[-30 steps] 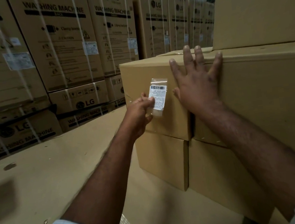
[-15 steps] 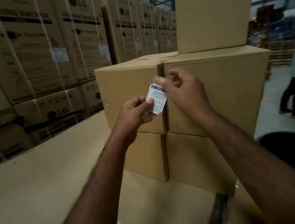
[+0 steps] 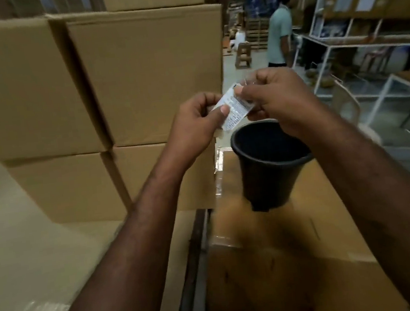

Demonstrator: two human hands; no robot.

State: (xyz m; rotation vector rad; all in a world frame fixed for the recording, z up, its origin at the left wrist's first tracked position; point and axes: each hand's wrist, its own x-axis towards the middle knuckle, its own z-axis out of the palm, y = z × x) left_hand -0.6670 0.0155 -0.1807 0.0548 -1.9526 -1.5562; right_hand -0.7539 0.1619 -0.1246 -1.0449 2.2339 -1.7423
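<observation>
A small white printed label [image 3: 235, 111] with a clear plastic backing is held in front of me, just above a black plastic bucket [image 3: 268, 163]. My left hand [image 3: 195, 123] pinches the label's lower left part between thumb and fingers. My right hand [image 3: 279, 98] pinches its upper right edge with curled fingers. The stacked plain cardboard boxes [image 3: 138, 73] stand right behind my hands.
The bucket stands on a taped cardboard box [image 3: 286, 248] at lower right. A person in a pale green shirt [image 3: 278, 37] stands at the back right. White metal shelving [image 3: 364, 42] with goods fills the right side. Pale cardboard flooring [image 3: 18, 253] lies at left.
My view has swung right, away from the washing-machine cartons. My right hand left the box face and came to the label; both hands moved over the bucket.
</observation>
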